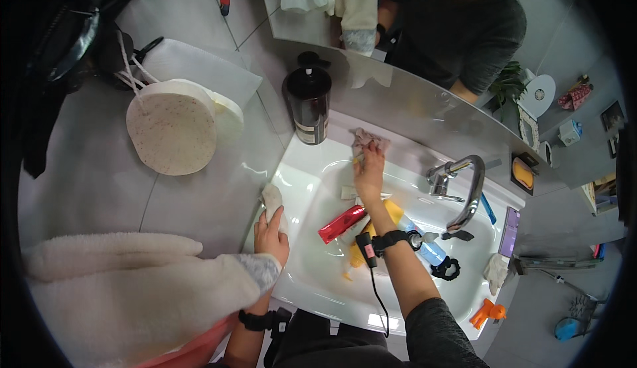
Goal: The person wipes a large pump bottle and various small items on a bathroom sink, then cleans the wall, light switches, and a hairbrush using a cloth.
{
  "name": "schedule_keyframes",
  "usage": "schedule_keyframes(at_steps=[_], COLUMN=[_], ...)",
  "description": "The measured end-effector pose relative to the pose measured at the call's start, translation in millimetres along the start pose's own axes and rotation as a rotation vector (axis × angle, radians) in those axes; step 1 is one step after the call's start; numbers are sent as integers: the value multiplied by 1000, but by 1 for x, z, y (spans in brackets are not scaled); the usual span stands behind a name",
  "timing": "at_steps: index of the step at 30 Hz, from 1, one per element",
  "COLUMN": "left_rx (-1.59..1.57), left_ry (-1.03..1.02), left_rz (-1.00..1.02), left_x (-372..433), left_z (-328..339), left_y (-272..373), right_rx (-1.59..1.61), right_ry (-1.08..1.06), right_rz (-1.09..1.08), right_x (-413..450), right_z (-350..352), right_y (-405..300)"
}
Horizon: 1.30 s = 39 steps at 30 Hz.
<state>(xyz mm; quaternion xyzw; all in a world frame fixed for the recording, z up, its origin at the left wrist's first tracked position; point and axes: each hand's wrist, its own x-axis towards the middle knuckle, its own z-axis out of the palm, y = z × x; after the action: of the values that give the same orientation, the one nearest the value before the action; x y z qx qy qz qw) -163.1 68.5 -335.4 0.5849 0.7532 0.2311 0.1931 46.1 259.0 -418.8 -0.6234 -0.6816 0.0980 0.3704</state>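
My right hand (pixel 369 176) presses a crumpled pinkish cloth (pixel 372 140) on the white sink's back ledge, just below the mirror. On the sink's left rim, my left hand (pixel 271 236) rests with its fingers around a whitish cloth (pixel 272 201). The white washbasin (pixel 318 281) holds a red tube (pixel 342 223), a yellow bottle (pixel 392 212), a clear blue bottle (pixel 432 252) and a black hair tie (pixel 446 268), partly under my right forearm. A dark pump bottle (pixel 309 106) stands at the back left corner of the sink, left of my right hand.
A chrome faucet (pixel 467 203) curves over the basin. On the right rim are a purple box (pixel 509 232), a whitish cloth (pixel 496 273) and an orange animal figure (pixel 487 312). Round sponges (pixel 171 129) and a cream towel (pixel 139 293) hang at left. A mirror (pixel 423 89) spans the back.
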Motion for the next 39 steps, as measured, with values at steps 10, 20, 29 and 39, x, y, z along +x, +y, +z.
schedule_keyframes(at_steps=[10, 20, 29, 39], left_rx=[-533, -540, -596, -590], left_ry=[98, 114, 122, 208], left_rz=[-20, -89, -167, -220], left_x=[-31, -53, -66, -81], left_z=[-66, -96, -103, -119], left_y=[28, 24, 19, 30], right_rx=[577, 590, 259, 871], right_ry=[-495, -212, -381, -787], right_rz=[-550, -279, -394, -497], right_x=[-113, -42, -70, -189], right_z=[23, 20, 54, -6], right_y=[-121, -131, -138, -156])
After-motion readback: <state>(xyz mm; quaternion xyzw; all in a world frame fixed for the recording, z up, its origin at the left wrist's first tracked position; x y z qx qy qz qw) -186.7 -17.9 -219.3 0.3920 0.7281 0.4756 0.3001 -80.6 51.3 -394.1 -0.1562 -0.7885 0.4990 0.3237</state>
